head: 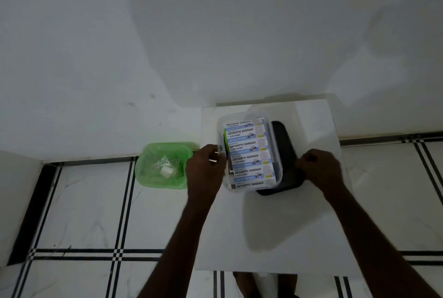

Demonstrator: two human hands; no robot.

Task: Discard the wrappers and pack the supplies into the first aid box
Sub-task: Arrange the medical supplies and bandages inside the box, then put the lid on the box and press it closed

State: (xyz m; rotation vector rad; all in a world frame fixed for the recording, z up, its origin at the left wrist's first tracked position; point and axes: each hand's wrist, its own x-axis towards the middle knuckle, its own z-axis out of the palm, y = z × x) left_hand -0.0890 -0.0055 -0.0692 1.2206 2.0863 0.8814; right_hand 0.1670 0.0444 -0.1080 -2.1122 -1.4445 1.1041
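A clear plastic first aid box [278, 165] stands on a small white table [275, 225]. A strip of blue and white antiseptic bandage packets [244, 146] fills the box to the top. The box rests partly on a black lid [286, 149], which sticks out to its right. My left hand [206, 168] grips the box's left rim. My right hand [318, 168] is curled at the lid's right edge, fingers closed on it. A green-lined bin [153, 153] on the floor left of the table holds crumpled clear wrappers [165, 168].
The table stands against a white wall [215, 34]. The floor around it is white tile with black stripes [119, 213]. My feet show under the table's near edge.
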